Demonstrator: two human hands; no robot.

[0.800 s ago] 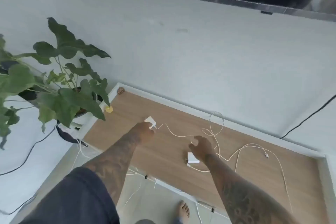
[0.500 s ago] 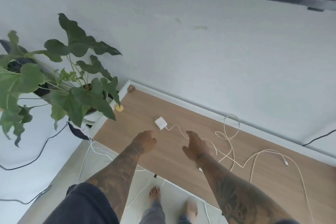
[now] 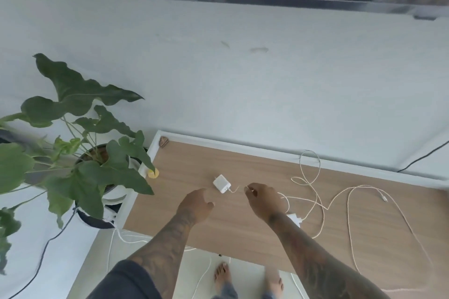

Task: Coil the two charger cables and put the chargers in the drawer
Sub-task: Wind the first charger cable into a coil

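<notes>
Cable (image 3: 315, 204) now getting pinched by my right hand (image 3: 261, 199) just right of first charger (image 3: 221, 184); a moment ago untouched. Left hand (image 3: 196, 204) hovering loose, empty. Second charger (image 3: 294, 219) by right wrist on counter (image 3: 243, 233). Coiling starting.

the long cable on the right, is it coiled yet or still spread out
Spread out. The long cable sprawls over the wooden top in loose open loops, its plug end lying free, with no hand on that stretch.
</notes>
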